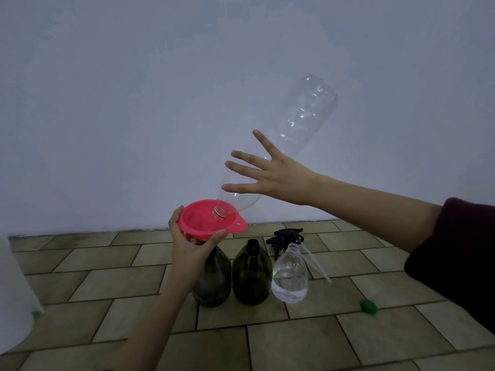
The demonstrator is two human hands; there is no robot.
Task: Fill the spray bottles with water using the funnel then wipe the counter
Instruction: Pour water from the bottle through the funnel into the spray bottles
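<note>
— What's the left hand (191, 243) doing from where you stand?

— It curls around the pink plastic funnel (210, 219), thumb up on the near side of the rim, fingers wrapped behind. The funnel is round and glossy with a small tab on one side, and it sits in the neck of the leftmost dark green bottle (213, 279).

— And the big clear bottle (284, 145)?

— Thin, ribbed, see-through plastic, tipped mouth-down with its open neck inside the funnel's bowl. It looks empty. The right hand (270, 175) is spread flat in front of it, fingers straight and splayed; I cannot tell whether the palm touches the bottle or sits just off it. Nothing is curled around it.

— What else is on the counter?

— The counter (294, 344) is matte olive-brown tile laid like brick, with dark grout lines. A second dark green bottle (251, 274), rounded and teardrop-shaped, stands just beside the first. Next to that is a clear spray bottle (290, 274) of the same shape, partly filled with water, neck open. Behind them lie black trigger spray heads (286, 236) with pale dip tubes. A small green cap (369, 306) rests well apart to the right. A plain pale wall (160, 89) rises behind.
</note>
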